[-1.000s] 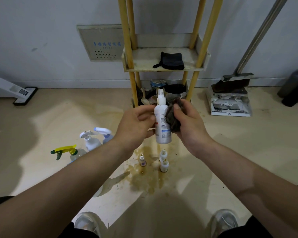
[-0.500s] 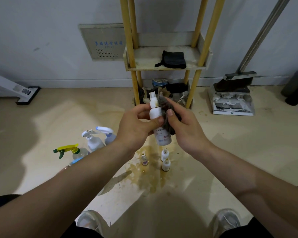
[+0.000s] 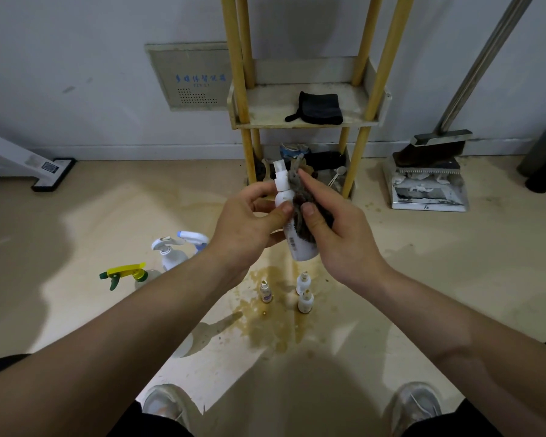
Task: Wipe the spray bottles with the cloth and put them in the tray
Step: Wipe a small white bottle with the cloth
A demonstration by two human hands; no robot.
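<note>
head view shows the left hand [image 3: 249, 228] closed around a small white plastic spray bottle [image 3: 292, 228], held up over the floor, tipped a bit. the right hand [image 3: 334, 234] squeezes a fuzzy dark grey cloth [image 3: 300, 201] against the bottle's side. to wipe well, i think the left hand should turn the bottle slowly while the cloth rubs all around, and up near the white nozzle too. the yellow-legged shelf tray [image 3: 303, 123] waits behind, by the wall. fingers cover much of the bottle, so i cannot tell how clean it is. its label is too small to read.
</note>
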